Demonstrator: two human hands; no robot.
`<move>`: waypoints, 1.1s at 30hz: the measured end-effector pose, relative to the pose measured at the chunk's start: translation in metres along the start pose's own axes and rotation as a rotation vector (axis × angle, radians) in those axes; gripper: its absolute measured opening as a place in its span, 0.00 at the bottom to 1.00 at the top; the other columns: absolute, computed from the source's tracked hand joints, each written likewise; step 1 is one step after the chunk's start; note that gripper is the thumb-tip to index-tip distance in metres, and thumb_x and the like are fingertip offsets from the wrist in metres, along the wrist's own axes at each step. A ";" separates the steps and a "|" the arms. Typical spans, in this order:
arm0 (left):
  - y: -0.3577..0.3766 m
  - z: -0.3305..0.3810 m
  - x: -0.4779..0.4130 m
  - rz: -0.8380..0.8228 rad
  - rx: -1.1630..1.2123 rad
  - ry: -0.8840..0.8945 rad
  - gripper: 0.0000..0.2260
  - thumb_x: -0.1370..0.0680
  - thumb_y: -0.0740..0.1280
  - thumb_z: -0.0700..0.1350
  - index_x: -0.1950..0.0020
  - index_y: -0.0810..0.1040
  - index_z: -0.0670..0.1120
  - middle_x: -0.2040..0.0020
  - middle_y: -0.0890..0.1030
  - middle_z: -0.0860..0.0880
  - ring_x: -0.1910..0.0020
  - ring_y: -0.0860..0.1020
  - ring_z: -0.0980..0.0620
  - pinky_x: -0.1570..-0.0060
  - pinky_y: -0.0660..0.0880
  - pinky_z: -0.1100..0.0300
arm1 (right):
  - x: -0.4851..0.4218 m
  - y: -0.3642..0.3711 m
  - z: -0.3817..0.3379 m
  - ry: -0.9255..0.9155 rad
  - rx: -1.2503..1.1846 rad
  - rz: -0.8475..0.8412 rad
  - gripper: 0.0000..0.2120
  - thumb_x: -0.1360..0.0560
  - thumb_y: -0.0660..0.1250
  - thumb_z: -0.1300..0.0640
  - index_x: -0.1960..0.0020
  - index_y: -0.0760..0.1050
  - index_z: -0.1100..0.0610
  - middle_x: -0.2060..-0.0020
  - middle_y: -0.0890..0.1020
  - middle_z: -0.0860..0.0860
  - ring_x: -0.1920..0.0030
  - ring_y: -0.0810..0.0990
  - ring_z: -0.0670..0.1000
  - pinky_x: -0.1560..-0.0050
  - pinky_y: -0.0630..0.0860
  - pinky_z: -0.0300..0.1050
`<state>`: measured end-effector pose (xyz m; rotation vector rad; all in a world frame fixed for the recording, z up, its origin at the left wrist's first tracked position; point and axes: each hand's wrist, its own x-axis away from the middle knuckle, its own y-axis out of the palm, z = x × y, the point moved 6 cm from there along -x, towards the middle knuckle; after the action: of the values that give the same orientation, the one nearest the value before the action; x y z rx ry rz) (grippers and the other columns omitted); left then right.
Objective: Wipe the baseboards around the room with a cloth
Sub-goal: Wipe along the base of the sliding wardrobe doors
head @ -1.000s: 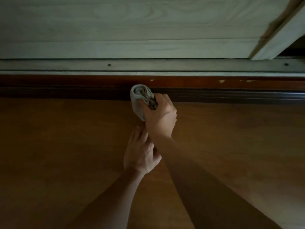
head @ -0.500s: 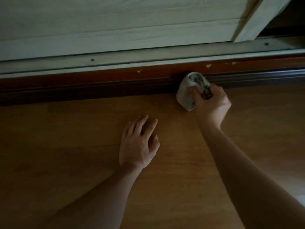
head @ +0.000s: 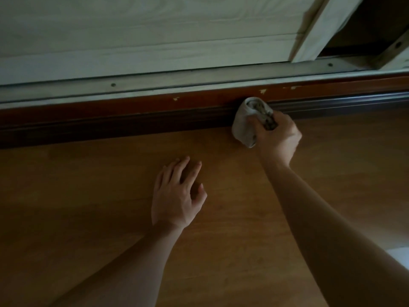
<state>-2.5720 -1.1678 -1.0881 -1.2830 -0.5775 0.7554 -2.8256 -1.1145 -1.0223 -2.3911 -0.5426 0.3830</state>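
Note:
A dark reddish-brown baseboard (head: 132,120) runs across the view where the wooden floor meets a pale sliding door. My right hand (head: 277,138) grips a bunched grey-white cloth (head: 245,125), and the cloth's upper end presses against the baseboard right of centre. My left hand (head: 177,196) lies flat on the floor with fingers spread, below and left of the cloth. It holds nothing.
A metal door track (head: 199,79) with screw heads runs above the baseboard, under the pale wood-grain door (head: 155,29). A door frame edge and a dark gap (head: 376,23) sit at the upper right. The brown wooden floor (head: 88,196) fills the lower view. Paint chips (head: 262,91) mark the baseboard.
My right hand has carried the cloth to the right along the baseboard, away from my left hand. My left hand has stayed flat on the floor, fingers now spread.

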 end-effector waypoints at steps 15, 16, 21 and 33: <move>0.002 0.003 0.000 0.005 -0.010 0.000 0.25 0.20 0.56 0.59 0.25 0.72 0.55 0.24 0.69 0.48 0.25 0.65 0.46 0.25 0.62 0.42 | -0.019 -0.037 0.039 0.151 0.057 0.164 0.13 0.26 0.73 0.50 0.46 0.82 0.58 0.49 0.82 0.52 0.50 0.80 0.53 0.51 0.79 0.50; 0.002 0.003 -0.001 0.003 -0.013 -0.001 0.25 0.20 0.56 0.59 0.25 0.72 0.55 0.24 0.69 0.48 0.25 0.65 0.46 0.25 0.62 0.43 | -0.021 -0.043 0.045 0.184 0.051 0.202 0.12 0.25 0.71 0.51 0.47 0.82 0.58 0.50 0.83 0.53 0.51 0.80 0.53 0.50 0.80 0.52; 0.002 0.001 -0.001 0.009 -0.015 0.004 0.25 0.20 0.56 0.58 0.25 0.71 0.55 0.24 0.69 0.48 0.25 0.65 0.46 0.25 0.61 0.43 | -0.013 -0.036 0.044 0.252 0.016 0.228 0.08 0.25 0.71 0.53 0.50 0.81 0.57 0.51 0.82 0.52 0.53 0.79 0.51 0.53 0.73 0.44; -0.002 0.004 -0.003 -0.015 0.035 0.012 0.27 0.22 0.58 0.61 0.25 0.72 0.54 0.24 0.69 0.49 0.24 0.63 0.48 0.23 0.58 0.46 | 0.039 0.035 -0.010 0.149 -0.101 0.101 0.11 0.27 0.75 0.50 0.50 0.81 0.55 0.58 0.78 0.44 0.57 0.75 0.45 0.57 0.68 0.42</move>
<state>-2.5762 -1.1680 -1.0858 -1.2486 -0.5612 0.7421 -2.7778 -1.1257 -1.0429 -2.5261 -0.3822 0.2231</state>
